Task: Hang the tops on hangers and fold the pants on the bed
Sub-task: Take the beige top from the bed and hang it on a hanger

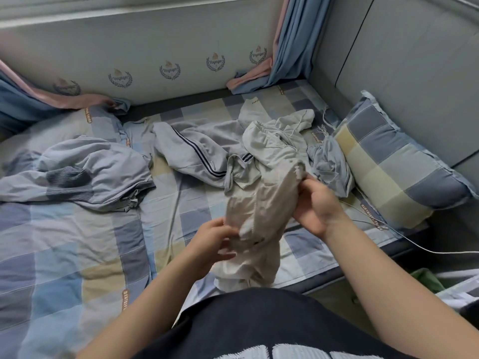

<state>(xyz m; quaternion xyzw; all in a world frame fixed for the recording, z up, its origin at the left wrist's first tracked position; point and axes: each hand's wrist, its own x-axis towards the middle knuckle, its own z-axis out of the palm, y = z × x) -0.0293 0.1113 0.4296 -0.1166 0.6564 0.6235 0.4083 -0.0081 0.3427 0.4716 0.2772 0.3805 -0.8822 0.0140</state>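
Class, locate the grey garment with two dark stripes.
Head view: the striped garment lies mid-bed, just beyond the pale garment held by the left hand and right hand, between the blue-grey garment on its left and the checked pillow on its right.

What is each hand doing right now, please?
Left hand: grips the pale garment.
Right hand: grips the same pale garment.
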